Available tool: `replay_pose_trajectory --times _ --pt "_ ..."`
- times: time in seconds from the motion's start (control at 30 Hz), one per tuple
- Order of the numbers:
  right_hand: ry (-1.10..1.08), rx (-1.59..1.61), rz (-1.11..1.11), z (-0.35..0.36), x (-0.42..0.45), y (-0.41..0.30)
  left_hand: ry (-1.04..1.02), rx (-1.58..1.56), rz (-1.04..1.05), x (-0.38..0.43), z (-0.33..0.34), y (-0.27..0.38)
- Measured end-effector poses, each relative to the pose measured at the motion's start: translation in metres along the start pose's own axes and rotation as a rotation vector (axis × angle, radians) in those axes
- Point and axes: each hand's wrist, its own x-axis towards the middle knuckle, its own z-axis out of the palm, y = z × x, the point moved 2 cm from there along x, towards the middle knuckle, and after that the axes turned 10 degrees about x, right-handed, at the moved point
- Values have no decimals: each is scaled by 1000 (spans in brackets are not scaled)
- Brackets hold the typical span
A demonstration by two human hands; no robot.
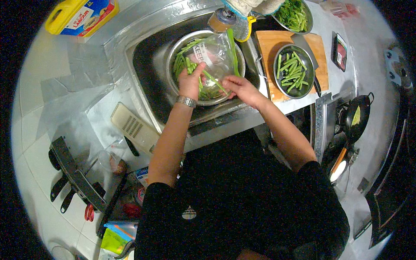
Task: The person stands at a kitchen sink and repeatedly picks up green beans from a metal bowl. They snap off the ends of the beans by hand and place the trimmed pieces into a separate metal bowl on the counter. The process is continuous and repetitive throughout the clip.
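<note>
My left hand (190,84) grips a small bunch of green beans (191,66) over a round metal bowl (169,70) in the sink (151,70). My right hand (242,89) pinches the far end of one long green bean (213,79) that stretches between both hands. More green beans (180,63) sit in the bowl. A clear zip bag (224,48) with a green seal and printed writing lies across the bowl behind my hands. To the right, a dark bowl (277,84) of cut bean pieces (292,71) stands on a wooden cutting board (265,45).
A cleaver (307,47) lies partly beneath the dark bowl. Leafy greens (292,16) fill another bowl behind it. A wok (359,120) rests on the stove at right. Left are a pale grater (133,125), a knife rack (73,175) and a yellow jug (57,18).
</note>
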Motion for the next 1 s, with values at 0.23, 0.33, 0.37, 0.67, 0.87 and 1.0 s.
replay_pose_trajectory --times 0.23,0.33,0.37,0.67,0.87,1.0 --pt "4 -214 15 8 22 -3 -57 -54 14 -9 14 -1" --pt "73 -554 -70 9 21 -5 -51 204 138 -14 11 -1" --pt "94 -707 -95 13 24 -5 -18 354 227 -14 11 -4" --pt "347 -8 -104 -10 14 1 -106 -76 71 -26 27 35" --pt "382 344 -225 18 6 -24 -364 -432 -168 -17 27 -10" --pt "387 474 -152 15 18 -2 -415 -403 -221 -26 35 -6"
